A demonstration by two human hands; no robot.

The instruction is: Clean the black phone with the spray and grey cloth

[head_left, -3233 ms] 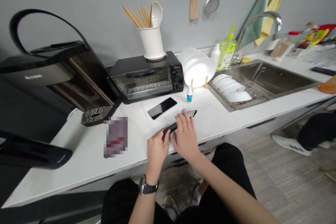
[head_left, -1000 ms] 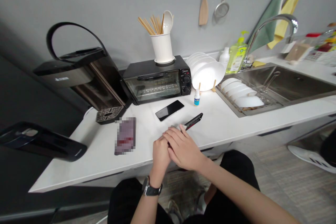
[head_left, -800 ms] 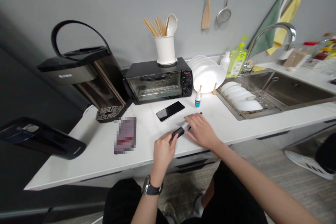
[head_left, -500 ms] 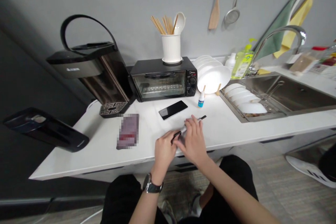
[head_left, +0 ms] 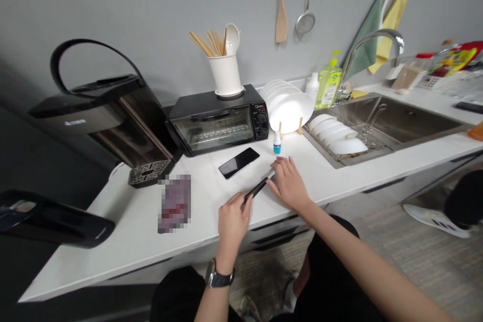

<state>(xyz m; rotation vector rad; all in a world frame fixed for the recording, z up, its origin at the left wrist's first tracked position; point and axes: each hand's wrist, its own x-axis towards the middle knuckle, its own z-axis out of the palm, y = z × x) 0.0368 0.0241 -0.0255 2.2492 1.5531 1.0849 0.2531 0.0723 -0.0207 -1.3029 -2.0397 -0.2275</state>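
A slim stick-shaped object (head_left: 256, 189), black along most of its length and light grey near its far end, lies slantwise between my hands at the counter's front. My left hand (head_left: 233, 213), with a watch on its wrist, is closed around the black near end. My right hand (head_left: 289, 181) closes over the light far end and hides part of it. What kind of object it is I cannot make out. Just beyond it lie a dark-screened phone (head_left: 239, 162) and a small white bottle with a blue label (head_left: 277, 144).
A toaster oven (head_left: 219, 123) carries a white utensil holder (head_left: 225, 74). Left are a water dispenser (head_left: 116, 110), a blurred purple item (head_left: 175, 204) and a dark appliance (head_left: 56, 219). Right are plates on a rack (head_left: 292, 113) and a sink (head_left: 407, 126) with bowls.
The view has shifted. My hands have moved apart along the object, showing more of its black length between them. The black tip beyond my right hand no longer shows.
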